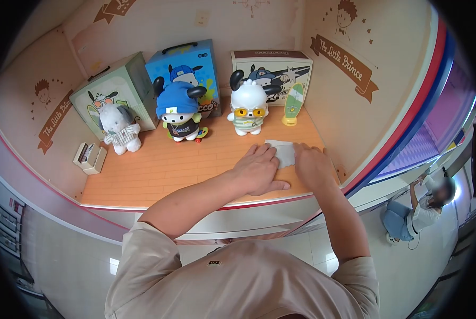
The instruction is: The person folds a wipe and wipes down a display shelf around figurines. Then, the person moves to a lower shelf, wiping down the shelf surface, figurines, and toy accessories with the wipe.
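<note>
A pale, thin wipe (283, 153) lies on the orange wood-look shelf (158, 167), between my two hands. My left hand (256, 169) rests palm down, its fingertips at the wipe's left edge and its thumb spread out toward me. Pressed together at the wipe's right edge are the fingers of my right hand (310, 164), which are partly hidden. Just behind my hands stand a white dog figure (247, 109) with yellow glasses and a small green surfboard piece (294, 103) on a yellow base.
A blue-hatted figure (180, 109) and a plush dog (120, 130) stand to the left. Behind them are a green box (137, 87), a blue box (209, 69) and a white box (302, 66). A small card holder (91, 158) sits far left. A person (418, 210) crouches outside, right.
</note>
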Demonstrator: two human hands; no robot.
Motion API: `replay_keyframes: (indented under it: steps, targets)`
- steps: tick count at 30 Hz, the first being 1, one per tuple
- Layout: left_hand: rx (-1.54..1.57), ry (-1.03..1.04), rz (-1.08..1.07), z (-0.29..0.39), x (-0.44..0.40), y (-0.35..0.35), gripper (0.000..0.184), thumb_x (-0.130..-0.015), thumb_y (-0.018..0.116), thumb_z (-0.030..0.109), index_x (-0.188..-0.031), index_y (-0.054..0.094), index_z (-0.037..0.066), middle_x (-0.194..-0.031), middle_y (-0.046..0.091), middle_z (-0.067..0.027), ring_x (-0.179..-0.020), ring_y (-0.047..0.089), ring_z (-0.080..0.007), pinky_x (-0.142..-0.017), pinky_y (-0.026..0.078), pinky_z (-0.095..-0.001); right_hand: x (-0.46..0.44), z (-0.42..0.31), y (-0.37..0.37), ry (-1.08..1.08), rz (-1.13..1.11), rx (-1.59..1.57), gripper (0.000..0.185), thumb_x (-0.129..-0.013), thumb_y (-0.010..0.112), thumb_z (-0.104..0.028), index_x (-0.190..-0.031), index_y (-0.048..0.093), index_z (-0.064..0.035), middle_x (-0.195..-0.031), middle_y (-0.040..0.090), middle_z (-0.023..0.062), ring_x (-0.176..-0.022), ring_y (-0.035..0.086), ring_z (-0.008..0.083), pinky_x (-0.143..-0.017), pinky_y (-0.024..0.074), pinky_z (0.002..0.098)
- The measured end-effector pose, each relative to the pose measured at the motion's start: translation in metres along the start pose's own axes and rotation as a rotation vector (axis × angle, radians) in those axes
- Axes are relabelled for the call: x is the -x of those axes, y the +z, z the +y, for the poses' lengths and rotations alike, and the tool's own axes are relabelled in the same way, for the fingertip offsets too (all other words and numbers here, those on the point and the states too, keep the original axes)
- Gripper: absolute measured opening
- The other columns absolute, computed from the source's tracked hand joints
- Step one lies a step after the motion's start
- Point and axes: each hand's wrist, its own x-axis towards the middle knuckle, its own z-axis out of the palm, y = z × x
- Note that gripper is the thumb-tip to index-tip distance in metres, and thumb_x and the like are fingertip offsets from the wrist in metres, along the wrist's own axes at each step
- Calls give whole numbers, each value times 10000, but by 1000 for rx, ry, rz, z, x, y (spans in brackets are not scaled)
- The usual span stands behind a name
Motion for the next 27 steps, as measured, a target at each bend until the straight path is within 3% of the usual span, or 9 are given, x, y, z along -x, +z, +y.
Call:
replay_keyframes:
  steps: [2, 6, 12, 16, 17, 21, 27]
  targets:
    - [10, -8, -35, -3, -8, 5, 827, -1005, 594, 690, -1342, 633, -64, -1528, 539, -271, -1472, 424, -463, -1204, 337, -591, -9, 2, 4, 10, -32, 29, 323, -988, 617, -147, -1287, 714, -72, -1150, 754, 80, -1007, 711, 303, -926, 476, 482]
    - [-93, 10, 243, -13, -21, 36, 828, -1009, 571, 697, -1297, 668, -74, -1402, 602, -273, -1398, 469, -453, -1172, 335, -572, -27, 5, 10, 47, -107, 14, 362, -963, 623, -113, -1312, 713, -82, -1138, 749, 78, -1017, 702, 310, -933, 464, 485]
    - [14, -1, 118, -17, -40, 22, 851, -1006, 567, 707, -1318, 658, -80, -1434, 587, -280, -1477, 417, -472, -1199, 320, -575, -38, 10, 27, 72, -30, 66, 290, -945, 652, -121, -1218, 744, -94, -1124, 747, 84, -983, 701, 301, -910, 468, 461]
    - [90, -15, 49, -20, -52, 20, 876, -1006, 559, 717, -1370, 628, -77, -1502, 544, -284, -1538, 355, -483, -1217, 307, -575, -44, 22, 33, -50, 165, 99, 185, -956, 667, -152, -1094, 754, -66, -1116, 745, 101, -967, 700, 307, -910, 485, 459]
    - [91, -13, 52, -22, -54, 22, 876, -1006, 559, 717, -1370, 628, -77, -1502, 544, -284, -1538, 355, -483, -1217, 307, -575, -45, 22, 31, -50, 166, 102, 185, -956, 667, -152, -1094, 754, -66, -1116, 745, 101, -967, 700, 307, -910, 485, 459]
    - [124, -1, 110, -25, -59, 37, 923, -1001, 552, 733, -1460, 562, -69, -1564, 487, -279, -1574, 303, -485, -1225, 294, -596, -46, 22, 32, -4, -17, -367, 176, -986, 664, -193, -995, 741, -35, -1116, 740, 116, -1014, 686, 314, -933, 499, 459]
    - [118, -51, 134, -19, -64, 40, 1011, -993, 529, 772, -1576, 446, -51, -1673, 386, -276, -1593, 289, -494, -1243, 289, -639, -49, 17, 27, 51, -61, -310, 254, -1028, 627, -228, -1073, 736, -3, -1195, 744, 136, -1143, 676, 331, -983, 499, 463]
